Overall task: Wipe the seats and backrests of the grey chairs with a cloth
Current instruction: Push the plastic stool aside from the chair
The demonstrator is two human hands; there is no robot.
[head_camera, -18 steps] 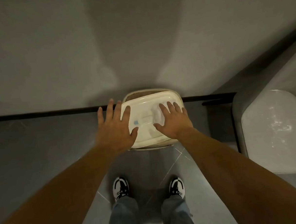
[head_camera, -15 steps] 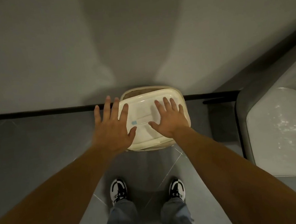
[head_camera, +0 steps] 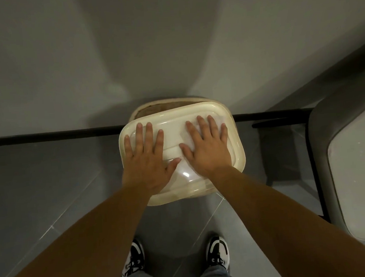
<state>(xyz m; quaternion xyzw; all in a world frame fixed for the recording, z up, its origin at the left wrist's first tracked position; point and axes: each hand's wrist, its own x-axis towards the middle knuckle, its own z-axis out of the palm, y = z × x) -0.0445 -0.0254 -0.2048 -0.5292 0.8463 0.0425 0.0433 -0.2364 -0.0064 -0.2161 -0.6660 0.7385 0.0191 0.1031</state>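
On the cream lid (head_camera: 233, 134), left hand (head_camera: 148, 162) and right hand (head_camera: 208, 151) press flat, fingers straight, holding nothing.

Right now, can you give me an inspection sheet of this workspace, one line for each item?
Surface: cream glossy stool, seen from above, standing on the grey tiled floor against a wall.
Job's things: pale cloth, mostly hidden under the right hand; grey chair at the right edge.
Clutter: nothing seen.
Grippers: left hand flat on the stool, fingers straight; right hand flat, pressing the cloth on the stool.
Cables: nothing seen.
Surroundings: plain wall with black baseboard; the person's two shoes below.
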